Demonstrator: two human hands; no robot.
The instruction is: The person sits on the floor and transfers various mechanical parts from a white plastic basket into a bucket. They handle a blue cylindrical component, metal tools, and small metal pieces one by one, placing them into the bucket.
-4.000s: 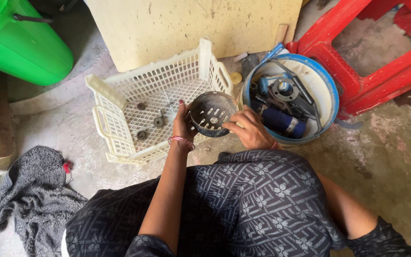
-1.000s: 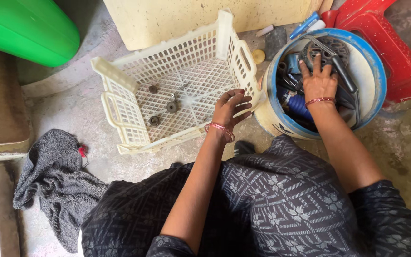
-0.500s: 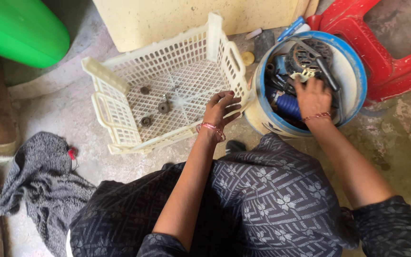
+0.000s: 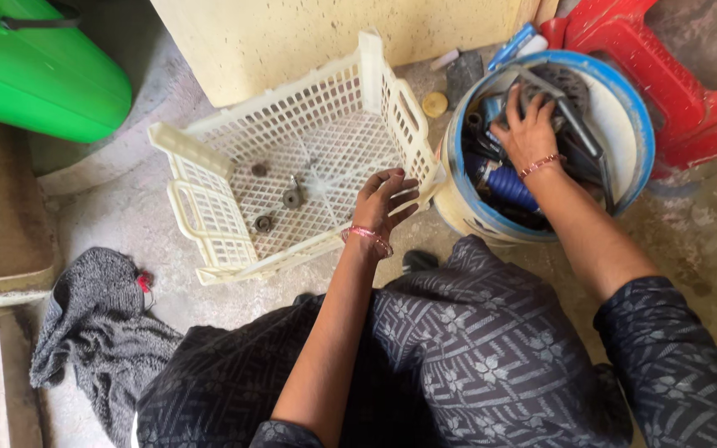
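Observation:
My left hand (image 4: 385, 203) hovers with loose, parted fingers over the near right corner of a cream plastic lattice basket (image 4: 201, 228) and holds nothing. A few small dark metal parts (image 4: 292, 197) lie on the basket's floor. My right hand (image 4: 529, 129) reaches palm down into a white bucket with a blue rim (image 4: 626, 137), its fingers spread over dark metal tools and a round dark part. A blue-handled tool (image 4: 508, 187) lies in the bucket just below that hand. What is under the right palm is hidden.
A red plastic stool (image 4: 690, 91) stands right of the bucket. A green bin (image 4: 43, 75) is at the top left, and a beige board (image 4: 317, 41) behind the basket. A grey cloth (image 4: 93, 332) lies on the concrete floor at the left. My patterned dark garment fills the foreground.
The round dark part that both hands held four seconds ago is out of them. My right hand went into the bucket and now reaches deeper; my left hand stays at the basket's corner.

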